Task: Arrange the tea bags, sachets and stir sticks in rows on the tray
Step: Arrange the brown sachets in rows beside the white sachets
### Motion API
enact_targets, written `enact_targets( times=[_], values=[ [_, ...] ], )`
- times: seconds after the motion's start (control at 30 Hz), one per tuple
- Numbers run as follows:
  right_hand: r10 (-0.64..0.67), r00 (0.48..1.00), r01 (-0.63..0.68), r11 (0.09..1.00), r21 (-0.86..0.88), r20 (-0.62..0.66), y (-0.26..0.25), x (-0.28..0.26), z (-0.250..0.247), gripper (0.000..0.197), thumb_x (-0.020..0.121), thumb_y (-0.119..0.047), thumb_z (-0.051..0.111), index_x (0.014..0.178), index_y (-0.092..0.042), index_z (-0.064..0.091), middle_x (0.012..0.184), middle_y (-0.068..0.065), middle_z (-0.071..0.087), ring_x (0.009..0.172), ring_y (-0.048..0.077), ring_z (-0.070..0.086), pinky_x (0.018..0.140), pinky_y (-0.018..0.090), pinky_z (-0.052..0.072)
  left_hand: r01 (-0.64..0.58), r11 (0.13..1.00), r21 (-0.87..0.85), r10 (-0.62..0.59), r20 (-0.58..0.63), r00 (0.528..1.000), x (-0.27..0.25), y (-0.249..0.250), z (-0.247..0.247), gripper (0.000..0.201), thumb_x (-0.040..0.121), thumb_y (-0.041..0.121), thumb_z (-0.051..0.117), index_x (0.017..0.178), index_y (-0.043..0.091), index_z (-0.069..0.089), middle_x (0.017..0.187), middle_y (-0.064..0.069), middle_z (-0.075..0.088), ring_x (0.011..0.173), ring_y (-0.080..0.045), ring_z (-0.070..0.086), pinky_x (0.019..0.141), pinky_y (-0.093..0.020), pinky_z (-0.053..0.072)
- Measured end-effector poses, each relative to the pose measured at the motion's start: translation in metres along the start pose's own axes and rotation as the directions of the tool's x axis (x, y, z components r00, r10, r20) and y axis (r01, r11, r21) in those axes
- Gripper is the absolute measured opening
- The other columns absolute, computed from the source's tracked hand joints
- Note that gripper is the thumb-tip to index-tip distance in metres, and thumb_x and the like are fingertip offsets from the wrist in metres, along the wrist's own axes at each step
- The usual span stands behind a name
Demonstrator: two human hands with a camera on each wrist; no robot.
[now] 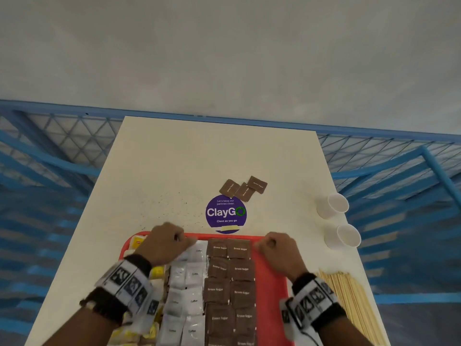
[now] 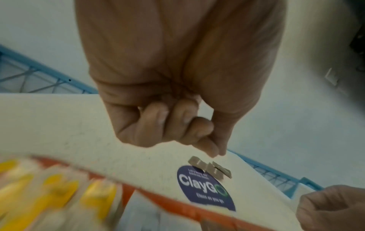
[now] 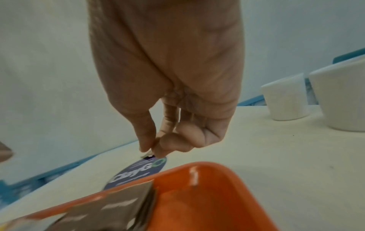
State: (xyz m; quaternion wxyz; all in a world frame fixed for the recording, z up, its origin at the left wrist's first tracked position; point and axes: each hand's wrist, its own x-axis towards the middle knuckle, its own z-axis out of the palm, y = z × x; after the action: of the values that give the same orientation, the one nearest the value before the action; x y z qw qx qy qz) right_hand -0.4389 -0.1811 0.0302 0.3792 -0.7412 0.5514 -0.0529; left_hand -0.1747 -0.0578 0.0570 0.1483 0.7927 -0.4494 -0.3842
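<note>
A red tray point(image 1: 272, 290) holds yellow tea bags point(image 1: 157, 272) at its left, white sachets point(image 1: 189, 290) in two columns, and brown sugar sachets point(image 1: 229, 290) in two columns; its right strip is bare. Three loose brown sachets point(image 1: 243, 188) lie on the table beyond the tray. A bundle of wooden stir sticks point(image 1: 349, 300) lies on the table right of the tray. My left hand point(image 1: 174, 242) hovers over the tray's far left, fingers curled, nothing seen in it. My right hand point(image 1: 270, 245) hangs over the far right corner, thumb and forefinger tips together, holding nothing visible.
A round purple ClayGo sticker point(image 1: 226, 213) is on the white table just past the tray. Two white cups point(image 1: 333, 206) point(image 1: 343, 237) stand at the right edge. Blue mesh railing point(image 1: 62, 146) surrounds the table. Dark specks are scattered left of the sticker.
</note>
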Motion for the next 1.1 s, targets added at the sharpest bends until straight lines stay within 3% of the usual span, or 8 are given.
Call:
enact_targets(
  times=[0.13, 0.23, 0.37, 0.5, 0.67, 0.8, 0.93, 1.1],
  values=[
    [0.118, 0.993, -0.118, 0.993, 0.023, -0.025, 0.007, 0.068, -0.015, 0.022, 0.086, -0.023, 0.071, 0.068, -0.013, 0.065, 0.069, -0.007, 0.065, 0.072, 0.011, 0.061, 0.057, 0.010, 0.040, -0.005, 0.996, 0.092, 0.007, -0.018, 1.000, 0.063, 0.021, -0.014, 0.035, 0.092, 0.041, 0.066, 0.066, 0.019, 0.058, 0.073, 0.007, 0.058, 0.071, -0.011, 0.055, 0.068, -0.025, 0.039],
    [0.133, 0.990, -0.138, 0.986, -0.090, -0.054, -0.002, 0.113, -0.019, 0.017, 0.090, -0.029, 0.064, 0.086, -0.013, 0.066, 0.099, 0.007, 0.071, 0.096, 0.027, 0.065, 0.076, 0.027, 0.048, 0.003, 0.990, 0.140, -0.004, 0.001, 1.000, 0.100, 0.033, -0.011, 0.033, 0.093, 0.039, 0.065, 0.067, 0.022, 0.054, 0.080, 0.005, 0.059, 0.081, -0.018, 0.060, 0.072, -0.029, 0.045],
    [-0.030, 0.998, 0.045, 0.936, -0.350, 0.046, -0.028, 0.149, -0.003, 0.036, 0.095, -0.029, 0.054, 0.130, -0.025, 0.055, 0.133, 0.007, 0.050, 0.122, 0.030, 0.046, 0.099, 0.043, 0.044, 0.037, 0.973, 0.227, -0.041, 0.013, 0.999, 0.131, 0.044, 0.004, 0.029, 0.093, 0.039, 0.065, 0.072, 0.021, 0.055, 0.093, -0.003, 0.067, 0.087, -0.023, 0.064, 0.075, -0.034, 0.053],
    [-0.105, 0.977, 0.183, 0.860, -0.476, 0.187, -0.038, 0.163, 0.020, 0.054, 0.094, -0.040, 0.052, 0.145, -0.036, 0.034, 0.158, 0.006, 0.020, 0.141, 0.038, 0.020, 0.110, 0.058, 0.031, 0.045, 0.977, 0.211, -0.035, -0.050, 0.998, 0.148, 0.058, 0.016, 0.023, 0.093, 0.038, 0.063, 0.078, 0.023, 0.057, 0.099, -0.002, 0.066, 0.092, -0.025, 0.064, 0.080, -0.038, 0.056],
    [-0.182, 0.955, 0.285, 0.786, -0.549, 0.234, -0.013, 0.142, 0.040, 0.045, 0.093, -0.026, 0.055, 0.136, -0.028, 0.041, 0.150, 0.008, 0.031, 0.134, 0.038, 0.027, 0.095, 0.051, 0.048, 0.021, 0.980, 0.197, 0.001, -0.113, 0.994, 0.164, 0.076, 0.029, 0.011, 0.094, 0.032, 0.061, 0.103, 0.026, 0.061, 0.111, -0.003, 0.062, 0.100, -0.027, 0.061, 0.084, -0.038, 0.049],
    [-0.211, 0.953, 0.285, 0.867, -0.409, 0.216, -0.010, 0.127, 0.029, 0.037, 0.092, -0.028, 0.050, 0.130, -0.028, 0.050, 0.131, 0.002, 0.045, 0.123, 0.032, 0.040, 0.090, 0.046, 0.048, -0.031, 0.955, 0.296, 0.039, -0.022, 0.999, 0.176, 0.083, 0.040, 0.050, 0.094, 0.031, 0.058, 0.141, 0.038, 0.043, 0.128, -0.008, 0.042, 0.119, -0.031, 0.050, 0.096, -0.046, 0.047],
    [-0.077, 0.994, 0.098, 0.927, -0.361, 0.074, -0.010, 0.135, 0.001, 0.046, 0.094, -0.032, 0.055, 0.138, -0.023, 0.045, 0.131, 0.007, 0.045, 0.124, 0.030, 0.040, 0.094, 0.046, 0.048, -0.046, 0.941, 0.337, 0.034, 0.041, 0.999, 0.181, 0.082, 0.049, 0.051, 0.088, 0.034, 0.066, 0.136, 0.034, 0.049, 0.129, -0.006, 0.037, 0.123, -0.030, 0.041, 0.099, -0.050, 0.045],
    [0.064, 0.989, -0.033, 0.974, -0.226, 0.131, -0.010, 0.141, 0.013, 0.048, 0.083, -0.024, 0.072, 0.123, -0.014, 0.046, 0.120, 0.010, 0.050, 0.112, 0.029, 0.051, 0.091, 0.043, 0.050, -0.037, 0.929, 0.368, 0.038, 0.006, 0.999, 0.173, 0.078, 0.054, 0.050, 0.086, 0.030, 0.070, 0.128, 0.019, 0.048, 0.126, -0.010, 0.047, 0.118, -0.033, 0.049, 0.096, -0.049, 0.047]
  ],
)
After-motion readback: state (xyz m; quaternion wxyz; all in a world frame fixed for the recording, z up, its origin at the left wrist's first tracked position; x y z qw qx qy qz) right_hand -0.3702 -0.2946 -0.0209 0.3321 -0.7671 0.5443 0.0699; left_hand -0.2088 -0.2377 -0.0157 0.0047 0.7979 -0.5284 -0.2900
